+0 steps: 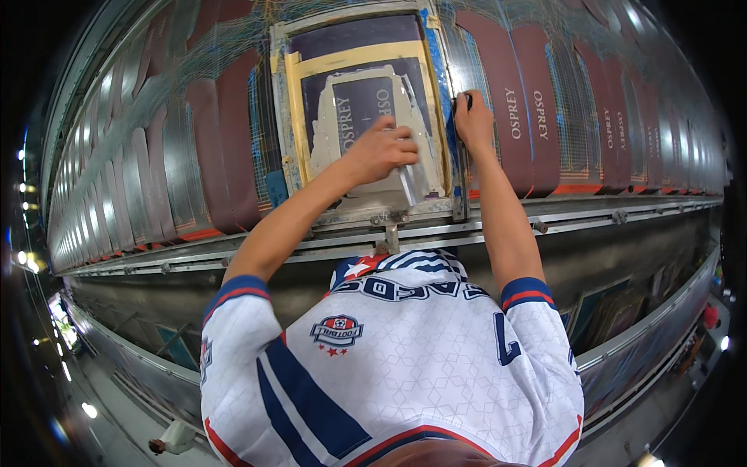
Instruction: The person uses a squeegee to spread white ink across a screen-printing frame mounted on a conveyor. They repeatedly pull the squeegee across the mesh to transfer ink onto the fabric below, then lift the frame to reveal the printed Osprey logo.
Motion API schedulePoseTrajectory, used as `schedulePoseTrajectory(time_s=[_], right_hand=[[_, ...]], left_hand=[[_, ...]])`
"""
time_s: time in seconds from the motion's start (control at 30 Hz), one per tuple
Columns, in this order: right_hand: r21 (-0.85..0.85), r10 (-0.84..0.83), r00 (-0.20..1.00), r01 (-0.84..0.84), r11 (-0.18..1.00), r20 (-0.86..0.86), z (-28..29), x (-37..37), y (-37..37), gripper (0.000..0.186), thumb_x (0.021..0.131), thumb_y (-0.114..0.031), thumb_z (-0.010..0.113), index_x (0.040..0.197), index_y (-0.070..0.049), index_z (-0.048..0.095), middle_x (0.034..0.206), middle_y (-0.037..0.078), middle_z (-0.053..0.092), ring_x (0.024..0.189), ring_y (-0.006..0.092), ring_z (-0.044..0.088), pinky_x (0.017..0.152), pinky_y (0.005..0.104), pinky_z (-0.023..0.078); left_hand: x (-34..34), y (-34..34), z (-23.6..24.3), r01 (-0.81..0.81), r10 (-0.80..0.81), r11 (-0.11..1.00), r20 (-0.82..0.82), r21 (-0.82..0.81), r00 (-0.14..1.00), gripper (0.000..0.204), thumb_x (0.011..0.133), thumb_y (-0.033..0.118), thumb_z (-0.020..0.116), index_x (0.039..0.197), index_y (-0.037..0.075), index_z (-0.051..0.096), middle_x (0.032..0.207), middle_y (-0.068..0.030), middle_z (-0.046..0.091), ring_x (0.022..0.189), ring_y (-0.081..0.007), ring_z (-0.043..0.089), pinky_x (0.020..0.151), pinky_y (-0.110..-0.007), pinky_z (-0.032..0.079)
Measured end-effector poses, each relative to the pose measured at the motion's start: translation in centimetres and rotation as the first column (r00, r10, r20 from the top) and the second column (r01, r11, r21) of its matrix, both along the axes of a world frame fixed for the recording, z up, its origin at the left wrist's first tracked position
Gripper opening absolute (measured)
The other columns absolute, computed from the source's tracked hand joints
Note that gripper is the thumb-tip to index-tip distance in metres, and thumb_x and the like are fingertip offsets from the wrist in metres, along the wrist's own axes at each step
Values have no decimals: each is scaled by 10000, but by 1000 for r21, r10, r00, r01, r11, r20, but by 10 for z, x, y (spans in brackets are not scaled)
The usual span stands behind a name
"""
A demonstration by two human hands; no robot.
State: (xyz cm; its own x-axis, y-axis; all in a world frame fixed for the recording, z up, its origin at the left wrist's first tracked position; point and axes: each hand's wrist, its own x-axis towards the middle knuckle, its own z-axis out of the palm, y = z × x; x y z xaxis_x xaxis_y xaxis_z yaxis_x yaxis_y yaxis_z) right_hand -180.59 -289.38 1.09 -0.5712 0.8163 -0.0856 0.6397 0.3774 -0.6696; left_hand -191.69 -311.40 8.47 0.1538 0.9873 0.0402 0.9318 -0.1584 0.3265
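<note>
Jersey (pixel 405 366) fabric fills the near ground: white with navy and red stripes, its short sleeves ending where the person's two bare forearms reach up and away over the metal rail (pixel 591 214) of a long printing table.

The left hand (pixel 381 149) is closed in a fist over a squeegee (pixel 411 183), whose pale, flat blade sticks out below and to the right of the knuckles. The blade rests on the mesh of a screen-printing frame (pixel 284 117), so the frame's mesh lies directly under that grip, and the light stencil patch with dark lettering spreads out to the left of and beyond the fist. Yellow tape (pixel 294 101) borders the mesh, well to the left of the hand.

The right hand (pixel 473 118) sits just to the right of the frame, its fingers curled over the frame's right edge at a strip of blue tape (pixel 445 86). A small dark thing shows at its fingertips, too small to tell what it is. The two hands lie near each other, with the frame's right side between them.

Beyond and to both sides of the grips, maroon fabric panels (pixel 521 93) lie in a row along the table, those right of the right hand bearing pale printed lettering, those left of the frame lying plain.
</note>
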Motion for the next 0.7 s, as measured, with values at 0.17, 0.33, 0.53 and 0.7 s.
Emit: schedulePoseTrajectory(time_s=[0.17, 0.33, 0.53, 0.7], right_hand=[[64, 27, 999, -29, 998, 34, -8, 4, -1, 359, 1009, -417, 503, 1234, -155, 598, 996, 264, 709, 940, 478, 667, 812, 561, 504], [50, 81, 996, -82, 995, 22, -11, 5, 3, 353, 1016, -404, 507, 1264, -164, 578, 999, 255, 711, 941, 477, 671, 821, 546, 518], [-5, 74, 997, -75, 997, -24, -9, 5, 3, 339, 1017, -400, 508, 1248, -162, 578, 989, 249, 714, 934, 467, 680, 819, 538, 532], [-16, 102, 993, -103, 995, -56, -10, 5, 4, 325, 1017, -398, 505, 1230, -163, 575, 975, 252, 712, 924, 453, 688, 809, 534, 539]], left_hand=[[11, 5, -21, 55, -55, 998, -7, -25, 998, 258, 777, 51, 677, 978, 209, 711, 1098, 81, 669, 1247, -171, 529, 1059, -465, 266], [2, -57, 6, -150, 132, 986, -221, -67, 966, 192, 793, 125, 712, 964, 211, 720, 1056, 57, 687, 1182, -175, 587, 1028, -455, 320], [30, -120, 36, -817, 823, 517, -114, -255, 556, 256, 766, 279, 753, 951, 103, 737, 880, -120, 728, 874, -351, 708, 759, -469, 533], [54, -129, 16, -997, 989, 13, -146, -75, 24, 359, 752, 341, 763, 932, 32, 743, 873, -229, 722, 825, -409, 705, 757, -515, 547]])
